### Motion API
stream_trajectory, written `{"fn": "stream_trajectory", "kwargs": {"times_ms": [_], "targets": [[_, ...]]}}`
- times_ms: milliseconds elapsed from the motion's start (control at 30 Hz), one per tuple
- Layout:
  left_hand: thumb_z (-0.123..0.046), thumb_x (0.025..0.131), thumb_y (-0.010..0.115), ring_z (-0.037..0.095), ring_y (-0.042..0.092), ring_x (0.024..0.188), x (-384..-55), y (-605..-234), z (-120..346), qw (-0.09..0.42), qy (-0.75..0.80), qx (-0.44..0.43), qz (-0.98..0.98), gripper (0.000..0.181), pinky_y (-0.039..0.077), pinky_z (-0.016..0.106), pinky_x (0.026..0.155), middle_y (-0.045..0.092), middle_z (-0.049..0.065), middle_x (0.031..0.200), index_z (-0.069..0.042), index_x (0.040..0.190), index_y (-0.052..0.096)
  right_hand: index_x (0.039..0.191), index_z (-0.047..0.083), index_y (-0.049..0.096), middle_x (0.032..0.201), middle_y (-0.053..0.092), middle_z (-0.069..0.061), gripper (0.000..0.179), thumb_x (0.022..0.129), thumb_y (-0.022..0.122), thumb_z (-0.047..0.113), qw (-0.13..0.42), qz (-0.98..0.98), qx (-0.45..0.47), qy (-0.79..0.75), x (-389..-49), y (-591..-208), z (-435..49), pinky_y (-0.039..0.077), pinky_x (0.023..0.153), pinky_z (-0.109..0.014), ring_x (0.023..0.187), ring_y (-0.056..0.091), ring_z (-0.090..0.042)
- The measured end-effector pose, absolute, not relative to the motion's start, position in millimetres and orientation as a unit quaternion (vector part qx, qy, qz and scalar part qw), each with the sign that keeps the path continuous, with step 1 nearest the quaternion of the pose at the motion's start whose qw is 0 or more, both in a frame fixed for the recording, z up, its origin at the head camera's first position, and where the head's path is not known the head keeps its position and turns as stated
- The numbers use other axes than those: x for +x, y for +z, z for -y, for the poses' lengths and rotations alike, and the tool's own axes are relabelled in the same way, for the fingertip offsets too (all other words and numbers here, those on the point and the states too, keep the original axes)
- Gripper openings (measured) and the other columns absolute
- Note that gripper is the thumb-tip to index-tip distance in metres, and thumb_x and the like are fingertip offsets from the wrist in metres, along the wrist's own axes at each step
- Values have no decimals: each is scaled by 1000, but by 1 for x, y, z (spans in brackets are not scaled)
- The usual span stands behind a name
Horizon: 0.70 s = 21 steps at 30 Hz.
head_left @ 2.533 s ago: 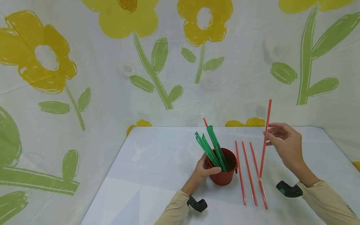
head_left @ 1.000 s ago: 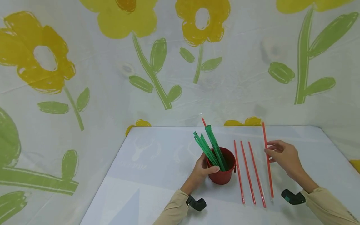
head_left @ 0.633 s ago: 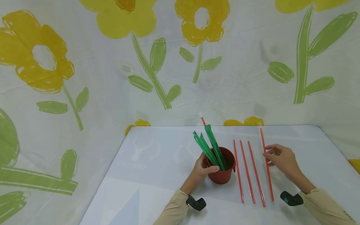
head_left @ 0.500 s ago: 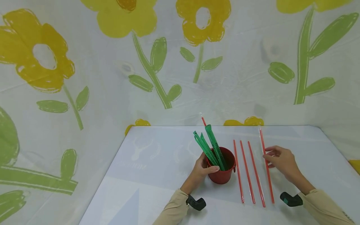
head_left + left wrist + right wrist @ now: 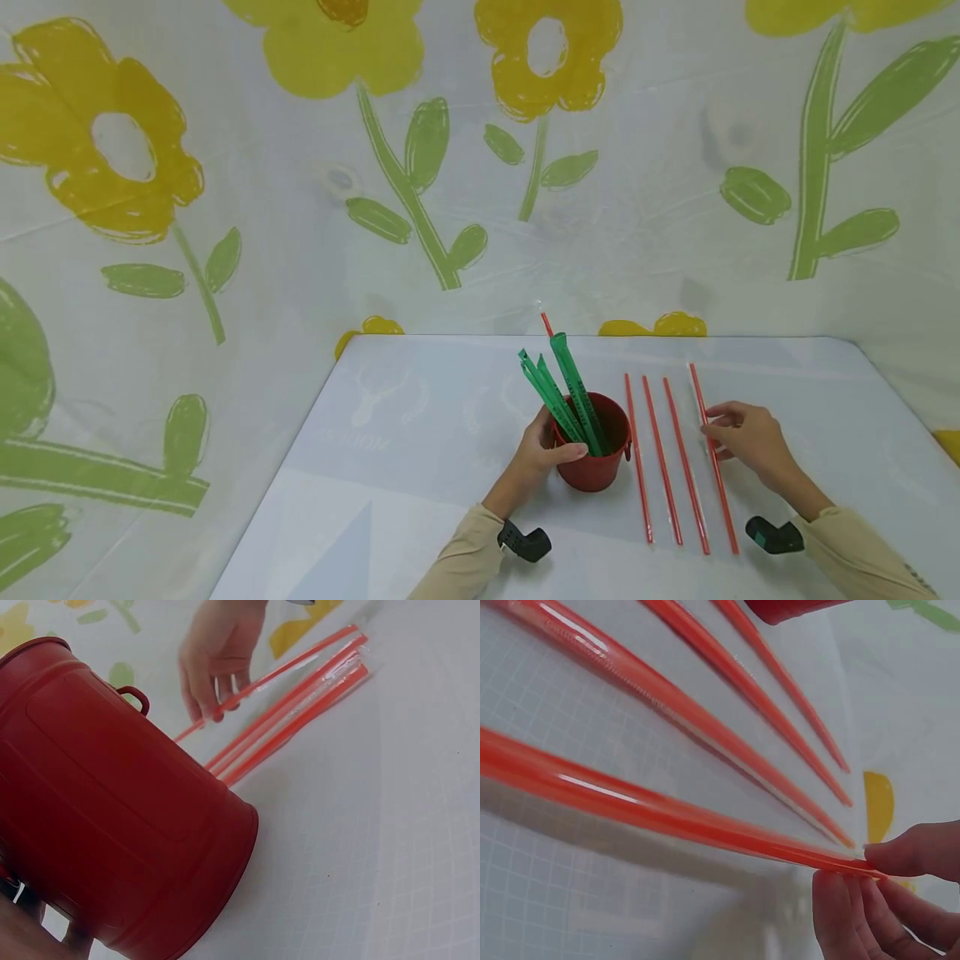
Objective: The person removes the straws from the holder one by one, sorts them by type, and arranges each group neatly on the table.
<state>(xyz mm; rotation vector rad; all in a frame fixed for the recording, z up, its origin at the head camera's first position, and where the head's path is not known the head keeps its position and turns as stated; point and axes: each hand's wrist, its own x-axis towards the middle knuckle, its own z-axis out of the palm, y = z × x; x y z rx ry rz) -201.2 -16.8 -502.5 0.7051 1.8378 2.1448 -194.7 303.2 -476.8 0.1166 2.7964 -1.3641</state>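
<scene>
My right hand (image 5: 753, 442) pinches a red drinking straw (image 5: 716, 471) in a clear wrapper. In the right wrist view the straw (image 5: 660, 810) casts a shadow below it, so it seems just above the table. Left of it, 3 more wrapped red straws (image 5: 685, 467) lie side by side. My left hand (image 5: 534, 458) grips a small red bucket (image 5: 588, 477), thumb over the rim and fingers round the far left side. In the bucket lean several green-wrapped straws (image 5: 573, 383) and a red straw (image 5: 546, 323), whose lower part is hidden behind the green ones.
The white table (image 5: 420, 500) ends at a flower-printed curtain (image 5: 645, 233) at the back and left. Each wrist wears a black camera; the right one (image 5: 774, 535) sits near the held straw's lower end.
My right hand has brought its straw down from upright above the third straw to a low place right of the row, roughly lined up with the others. The left hand and bucket stay put.
</scene>
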Motion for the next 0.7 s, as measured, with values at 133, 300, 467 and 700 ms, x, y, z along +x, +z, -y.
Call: {"fn": "stream_trajectory", "kwargs": {"times_ms": [133,300,467,700], "targets": [[-22,85,64,17,45,124,-202,-503,17,117,735,244,-622,63,42,34,99,48,-2,136,-27,141,35,116,-14,52,88,62,-16,41,89,63,15,24,-899,47,-435,-196,-481,-305,55,55,-29,67,63,-20],[-24,85,65,18,45,125,-203,-503,17,123,739,254,-612,65,42,34,99,47,0,136,-25,142,34,116,-14,52,88,62,-16,40,89,62,15,33,-901,53,-430,-196,-484,-306,54,54,-27,67,63,-19],[-24,85,65,19,45,123,-203,-503,18,123,743,260,-605,66,43,34,97,47,1,136,-24,143,33,114,-14,53,86,64,-15,40,88,62,14,31,-907,59,-415,-197,-488,-306,50,51,-24,67,61,-19],[-25,85,65,18,46,123,-203,-504,18,125,743,259,-604,66,44,34,97,47,1,136,-24,142,33,109,-15,56,81,63,-13,37,86,64,13,22,-918,63,-390,-198,-493,-305,47,49,-23,64,58,-17]]}}
